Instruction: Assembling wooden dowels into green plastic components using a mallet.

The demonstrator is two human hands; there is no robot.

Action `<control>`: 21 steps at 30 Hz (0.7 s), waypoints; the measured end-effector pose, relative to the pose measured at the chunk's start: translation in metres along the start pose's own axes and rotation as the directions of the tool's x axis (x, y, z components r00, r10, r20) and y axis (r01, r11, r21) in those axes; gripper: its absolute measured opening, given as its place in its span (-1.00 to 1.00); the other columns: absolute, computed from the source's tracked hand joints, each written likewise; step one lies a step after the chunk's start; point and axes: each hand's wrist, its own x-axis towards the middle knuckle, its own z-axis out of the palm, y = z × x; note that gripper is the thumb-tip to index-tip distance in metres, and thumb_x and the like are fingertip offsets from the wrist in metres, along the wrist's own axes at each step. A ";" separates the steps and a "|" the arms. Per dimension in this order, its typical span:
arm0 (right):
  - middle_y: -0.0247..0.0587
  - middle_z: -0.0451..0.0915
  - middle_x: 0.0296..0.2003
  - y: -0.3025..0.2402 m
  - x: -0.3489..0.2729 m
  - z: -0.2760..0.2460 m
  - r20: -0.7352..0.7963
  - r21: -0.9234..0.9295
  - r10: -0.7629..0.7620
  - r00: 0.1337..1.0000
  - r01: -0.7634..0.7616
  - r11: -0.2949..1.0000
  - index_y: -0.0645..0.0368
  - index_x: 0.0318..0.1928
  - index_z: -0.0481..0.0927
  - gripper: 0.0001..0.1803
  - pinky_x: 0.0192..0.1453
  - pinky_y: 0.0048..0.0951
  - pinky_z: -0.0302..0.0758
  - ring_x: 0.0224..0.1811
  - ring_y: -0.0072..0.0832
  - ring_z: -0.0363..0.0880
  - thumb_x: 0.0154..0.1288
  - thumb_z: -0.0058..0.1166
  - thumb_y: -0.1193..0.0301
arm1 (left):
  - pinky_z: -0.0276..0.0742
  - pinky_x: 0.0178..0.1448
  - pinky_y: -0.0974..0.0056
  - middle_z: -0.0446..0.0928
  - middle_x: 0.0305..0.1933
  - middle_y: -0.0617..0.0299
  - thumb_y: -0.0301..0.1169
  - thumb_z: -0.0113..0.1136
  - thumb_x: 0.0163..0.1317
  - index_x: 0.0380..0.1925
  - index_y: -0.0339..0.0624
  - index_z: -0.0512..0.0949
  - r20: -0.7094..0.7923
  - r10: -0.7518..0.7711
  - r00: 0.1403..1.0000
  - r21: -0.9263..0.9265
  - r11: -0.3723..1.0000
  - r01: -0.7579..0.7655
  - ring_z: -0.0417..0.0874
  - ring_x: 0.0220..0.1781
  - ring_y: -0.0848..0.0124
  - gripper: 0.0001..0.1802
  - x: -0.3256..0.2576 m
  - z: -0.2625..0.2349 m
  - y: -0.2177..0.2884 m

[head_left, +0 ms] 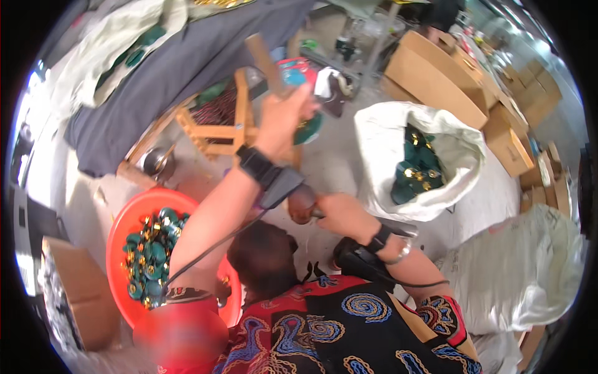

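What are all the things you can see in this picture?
Basin: one, red, lower left, holding many green and gold pieces.
Sack: one, white, open, right of centre, green and gold pieces inside.
Stool: one, wooden, top centre.
Cloth: one, grey, upper left.
Cardboard boxes: several, brown, upper right.
Bowl: one, metal, left of stool.
Left hand: raised, gripping a wooden stick.
Right hand: centre, on a small brown piece.
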 end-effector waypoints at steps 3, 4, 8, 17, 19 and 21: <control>0.06 0.56 -0.43 0.010 0.007 0.004 -0.069 -0.007 0.015 0.997 -0.016 1.000 0.23 -0.33 0.54 -0.78 -0.19 -0.12 0.47 -0.30 -0.05 0.55 -0.08 0.02 0.45 | 0.45 -0.16 0.38 0.53 -0.34 0.27 -0.15 0.15 0.21 -0.23 -0.26 0.53 0.200 0.035 0.979 -0.062 0.998 -0.023 0.52 -0.32 0.50 -0.64 0.015 0.120 -0.004; 0.05 0.57 -0.43 0.012 0.009 0.007 -0.110 0.056 0.035 0.993 -0.029 0.998 0.22 -0.33 0.54 -0.78 -0.18 -0.12 0.47 -0.29 -0.06 0.55 -0.08 0.03 0.45 | 0.41 -0.16 0.40 0.52 -0.31 0.32 -0.12 0.15 0.21 -0.14 -0.23 0.53 0.252 0.129 0.959 -0.049 0.991 -0.121 0.48 -0.29 0.54 -0.60 0.016 0.147 -0.008; 0.04 0.57 -0.44 0.011 -0.001 -0.006 -0.107 0.012 0.056 0.993 -0.055 0.998 0.21 -0.33 0.54 -0.78 -0.20 -0.12 0.48 -0.30 -0.05 0.56 -0.08 0.03 0.45 | 0.34 -0.14 0.45 0.52 -0.24 0.38 -0.09 0.13 0.22 -0.09 -0.16 0.54 0.301 0.136 0.944 0.080 0.983 -0.167 0.42 -0.23 0.60 -0.58 0.022 0.148 -0.002; 0.15 0.53 -0.46 0.027 -0.001 -0.019 0.013 0.012 0.054 0.998 -0.055 0.998 0.33 -0.38 0.52 -0.69 -0.26 -0.09 0.46 -0.32 0.05 0.52 -0.14 0.16 0.36 | 0.50 -0.28 0.39 0.57 -0.46 0.28 -0.30 0.11 0.25 -0.25 -0.27 0.55 -0.269 0.189 0.944 0.596 0.803 0.009 0.57 -0.41 0.53 -0.76 -0.084 -0.173 -0.016; 0.17 0.50 -0.51 0.024 0.002 -0.015 -0.045 0.136 -0.035 0.998 0.041 0.990 0.32 -0.37 0.53 -0.67 -0.31 -0.12 0.44 -0.36 0.06 0.50 -0.15 0.17 0.33 | 0.47 -0.34 0.33 0.57 -0.51 0.20 -0.29 0.12 0.22 -0.28 -0.24 0.57 -0.414 0.229 0.881 0.752 0.632 0.190 0.57 -0.47 0.45 -0.77 -0.159 -0.258 -0.044; 0.13 0.48 -0.56 0.021 0.008 -0.005 -0.019 0.237 -0.008 1.000 0.012 0.971 0.33 -0.36 0.53 -0.68 -0.37 -0.23 0.42 -0.46 0.03 0.48 -0.16 0.20 0.38 | 0.45 -0.37 0.25 0.57 -0.51 0.11 -0.29 0.13 0.17 -0.26 -0.14 0.60 -0.481 0.213 0.850 0.811 0.476 0.340 0.59 -0.49 0.32 -0.79 -0.238 -0.305 -0.059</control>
